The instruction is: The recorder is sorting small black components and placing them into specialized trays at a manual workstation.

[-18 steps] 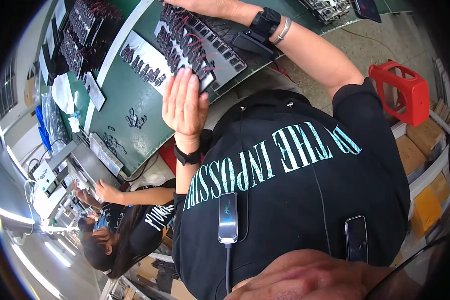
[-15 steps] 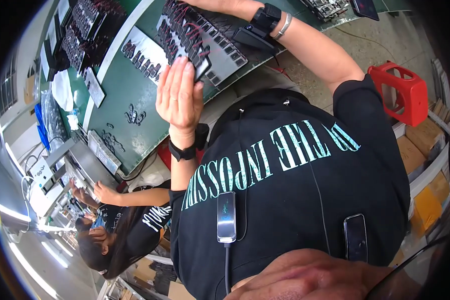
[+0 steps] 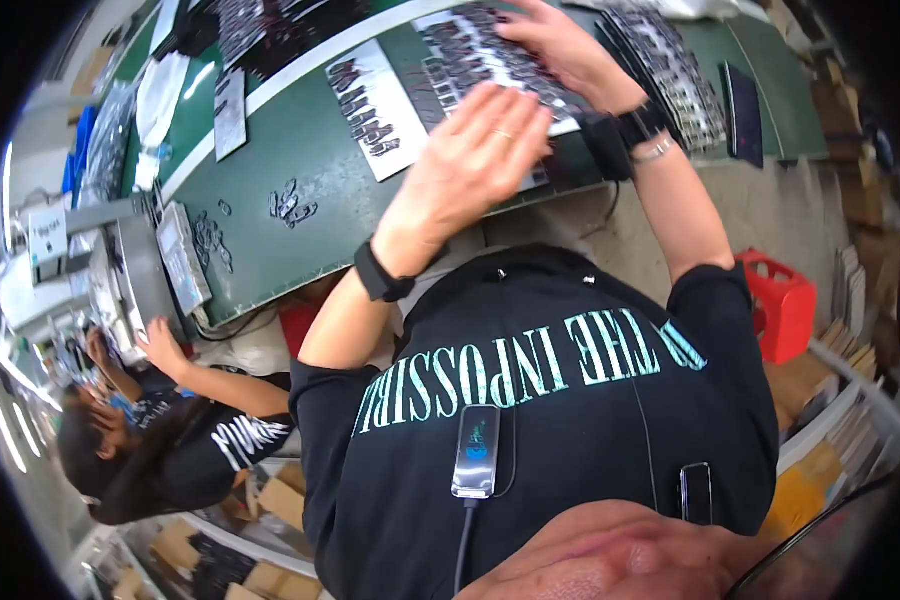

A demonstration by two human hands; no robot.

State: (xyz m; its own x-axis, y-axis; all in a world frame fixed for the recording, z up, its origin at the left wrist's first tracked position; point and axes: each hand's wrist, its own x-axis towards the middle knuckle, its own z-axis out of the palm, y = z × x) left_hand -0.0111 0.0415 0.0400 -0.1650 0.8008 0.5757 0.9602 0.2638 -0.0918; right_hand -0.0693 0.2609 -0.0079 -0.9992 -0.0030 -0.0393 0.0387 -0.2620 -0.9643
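Rows of small black parts with thin red wires (image 3: 470,50) lie on a pale board at the far side of the green bench (image 3: 340,220). Over the near end of those rows, my left hand (image 3: 480,155) lies flat with its fingers straight and side by side. My right hand (image 3: 575,55) is at the right side of the same rows, thumb and forefinger apart; its other fingers are partly hidden. Nothing shows in either hand. To the left sits a white board (image 3: 402,150) with two rows of similar black parts.
Loose black parts (image 3: 290,205) are scattered on the bench's left. At the right are a rack of small framed parts (image 3: 685,80) and a black phone-like slab (image 3: 743,115). A red plastic object (image 3: 785,310) stands beyond my right elbow. A co-worker's hand (image 3: 160,345) is at left.
The view has shifted. My left hand has turned and come nearer my right hand, over the wired parts. My right hand, cut off by the upper edge before, now shows beside them.
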